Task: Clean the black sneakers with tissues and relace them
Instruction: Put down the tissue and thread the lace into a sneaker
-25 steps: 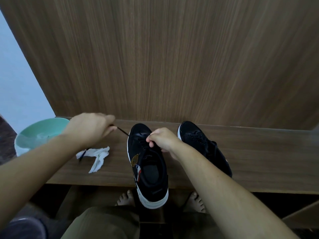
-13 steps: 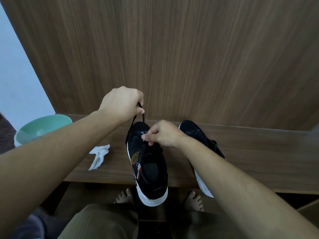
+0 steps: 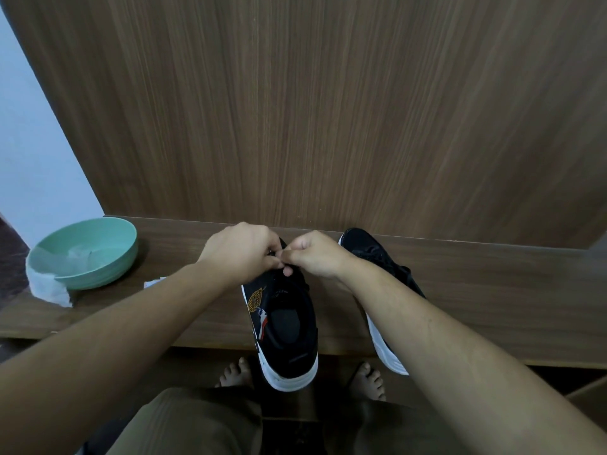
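Note:
A black sneaker (image 3: 285,326) with a white sole and a yellow and red side patch lies on the wooden bench (image 3: 492,307), heel toward me and overhanging the front edge. My left hand (image 3: 241,252) and my right hand (image 3: 315,254) meet over its toe end, fingers pinched together on the black lace, which is mostly hidden under them. The second black sneaker (image 3: 374,254) lies to the right, largely covered by my right forearm. A crumpled white tissue (image 3: 152,283) peeks out beside my left forearm.
A green bowl (image 3: 95,257) with a white tissue draped over its rim stands at the bench's left end. A wood-grain panel (image 3: 328,110) rises right behind the bench. My bare feet and knees are below the front edge.
My left hand pulled the lace out to the left, then up, and has now come down to meet my right hand over the shoe's front.

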Demonstrator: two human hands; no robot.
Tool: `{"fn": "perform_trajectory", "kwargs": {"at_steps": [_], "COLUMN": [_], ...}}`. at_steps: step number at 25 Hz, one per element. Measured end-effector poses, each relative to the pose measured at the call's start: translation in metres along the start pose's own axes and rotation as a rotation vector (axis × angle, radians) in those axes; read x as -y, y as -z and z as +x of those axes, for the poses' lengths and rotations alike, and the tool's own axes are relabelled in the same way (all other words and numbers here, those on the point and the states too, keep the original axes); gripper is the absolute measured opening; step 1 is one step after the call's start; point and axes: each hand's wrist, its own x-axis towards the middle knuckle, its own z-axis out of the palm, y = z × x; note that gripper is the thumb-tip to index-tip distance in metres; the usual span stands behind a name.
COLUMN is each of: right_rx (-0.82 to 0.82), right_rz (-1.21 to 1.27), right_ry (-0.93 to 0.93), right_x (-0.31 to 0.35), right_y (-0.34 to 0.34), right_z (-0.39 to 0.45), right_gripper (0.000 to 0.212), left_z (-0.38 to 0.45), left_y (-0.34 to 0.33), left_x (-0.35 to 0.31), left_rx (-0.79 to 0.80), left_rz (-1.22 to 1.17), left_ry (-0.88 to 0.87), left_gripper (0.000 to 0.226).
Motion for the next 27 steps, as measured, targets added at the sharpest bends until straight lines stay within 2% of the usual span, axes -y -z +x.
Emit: {"fn": "perform_trajectory", "kwargs": {"at_steps": [2, 3, 7, 9, 12, 14, 16, 19, 21, 24, 27], "right_rx": [0.075, 0.057, -0.359, -0.42, -0.33, -0.273, -0.174, -0.001, -0.069, -0.319, -0.4], "right_rz": [0.026, -0.017, -0.271, -0.326, -0.251, -0.18, -0.105, 0.01, -0.126, -0.37, -0.827], "right_ry": [-0.011, -0.009, 0.032, 0.111, 0.113, 0.068, -0.02, -0.113, -0.084, -0.074, 0.032], "right_x": [0.0, 0.0, 0.003, 0.003, -0.003, -0.006, -0.005, 0.002, 0.004, 0.013, 0.023], "right_y": [0.005, 0.005, -0.016, -0.023, -0.023, -0.021, -0.017, -0.013, -0.013, -0.009, 0.001], "right_z": [-0.004, -0.005, -0.011, -0.014, -0.014, -0.013, -0.011, -0.012, -0.011, -0.015, -0.021], "right_gripper": [0.005, 0.008, 0.026, 0.027, 0.017, 0.011, 0.005, 0.022, 0.025, 0.004, 0.019], "left_z": [-0.001, 0.0, -0.002, -0.002, -0.005, -0.008, -0.009, -0.007, -0.006, -0.003, -0.002], "left_y": [-0.001, -0.002, -0.001, 0.0, 0.001, 0.001, 0.001, 0.004, 0.006, 0.012, 0.018], "left_x": [0.0, 0.002, 0.007, 0.009, 0.008, 0.004, 0.002, 0.002, 0.001, 0.003, 0.007], "left_rx": [-0.044, -0.033, 0.064, 0.086, 0.052, 0.013, -0.023, -0.037, -0.014, -0.006, 0.016], "left_rz": [0.029, 0.016, -0.04, -0.038, 0.057, 0.091, 0.132, 0.157, 0.125, 0.049, 0.006], "left_ry": [0.008, 0.02, 0.04, 0.014, -0.027, -0.041, -0.057, -0.065, -0.061, -0.076, -0.063], "left_gripper": [0.008, 0.009, 0.02, 0.024, 0.014, 0.006, 0.008, 0.008, 0.006, 0.007, 0.008]}}
